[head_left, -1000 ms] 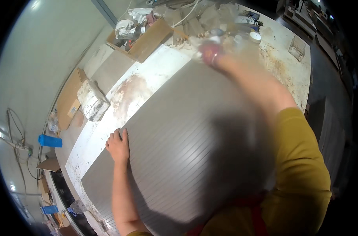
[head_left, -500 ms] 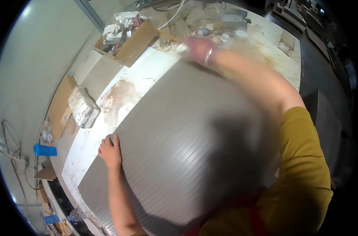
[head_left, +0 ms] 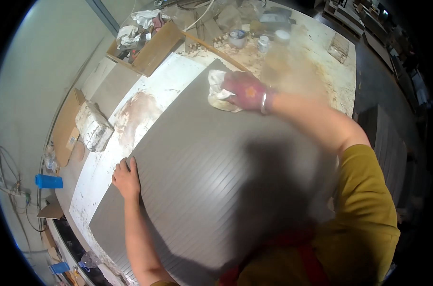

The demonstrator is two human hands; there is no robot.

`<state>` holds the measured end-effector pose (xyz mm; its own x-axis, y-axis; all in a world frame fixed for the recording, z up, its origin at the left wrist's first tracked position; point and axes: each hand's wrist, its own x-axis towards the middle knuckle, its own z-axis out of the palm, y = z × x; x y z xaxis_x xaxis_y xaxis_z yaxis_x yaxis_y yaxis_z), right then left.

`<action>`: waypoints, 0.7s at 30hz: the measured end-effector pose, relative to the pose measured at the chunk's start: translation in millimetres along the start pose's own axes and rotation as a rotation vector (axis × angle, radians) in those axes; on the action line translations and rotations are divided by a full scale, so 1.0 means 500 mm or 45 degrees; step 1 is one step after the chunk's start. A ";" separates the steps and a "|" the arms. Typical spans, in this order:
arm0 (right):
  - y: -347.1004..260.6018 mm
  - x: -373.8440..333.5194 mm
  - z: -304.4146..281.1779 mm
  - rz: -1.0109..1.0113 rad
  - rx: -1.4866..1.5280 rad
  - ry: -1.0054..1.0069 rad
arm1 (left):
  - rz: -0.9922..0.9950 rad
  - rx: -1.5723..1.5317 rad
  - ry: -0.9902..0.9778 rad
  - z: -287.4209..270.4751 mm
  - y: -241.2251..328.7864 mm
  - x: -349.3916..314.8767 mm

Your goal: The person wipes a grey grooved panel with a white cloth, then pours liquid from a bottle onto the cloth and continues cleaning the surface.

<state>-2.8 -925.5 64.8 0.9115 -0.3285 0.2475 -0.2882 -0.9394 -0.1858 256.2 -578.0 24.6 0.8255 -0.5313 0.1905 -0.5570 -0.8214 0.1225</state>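
A large grey-brown panel (head_left: 192, 157) with fine parallel grooves lies in front of me on the white worktable. My left hand (head_left: 126, 178), bare, grips the panel's left edge, with the thumb on top and the fingers bent over the side. At the panel's far end my right hand (head_left: 247, 90), in a pinkish-red glove, is closed around a crumpled white cloth (head_left: 218, 90). The cloth rests on the panel surface. My shadow darkens the panel's right part.
Past the left edge stands a white-smeared block (head_left: 93, 127). Farther back are an open wooden box (head_left: 157, 50) of rags, a thin wooden stick (head_left: 216, 51), a small tub (head_left: 237, 39) and a white bottle (head_left: 263, 44). A blue container (head_left: 49, 181) sits at far left. A dusty slab (head_left: 338, 47) lies far right.
My right hand has come from beyond the panel's far edge back onto its far end with the cloth. Dust hangs over the table there. My left hand keeps its place on the edge.
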 end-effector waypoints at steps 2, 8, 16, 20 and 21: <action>-0.021 -0.021 0.025 0.208 0.110 -0.117 | 0.000 0.021 -0.010 0.000 0.000 0.005; -0.355 -0.113 0.125 -0.788 0.583 -0.169 | -0.026 0.021 -0.076 -0.003 -0.013 -0.001; 0.018 -0.079 0.039 0.108 0.113 0.091 | -0.010 0.032 -0.034 -0.002 0.013 -0.004; -0.204 -0.063 0.167 -0.282 0.246 0.134 | -0.039 0.034 -0.068 -0.008 0.003 0.001; -0.303 -0.081 0.223 -0.612 0.439 0.442 | -0.047 0.018 -0.100 -0.008 -0.001 0.001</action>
<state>36.6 -758.9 -23.1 0.7511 0.0510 0.6582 0.2875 -0.9228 -0.2565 256.7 -576.9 28.5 0.8502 -0.5150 0.1095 -0.5254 -0.8432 0.1138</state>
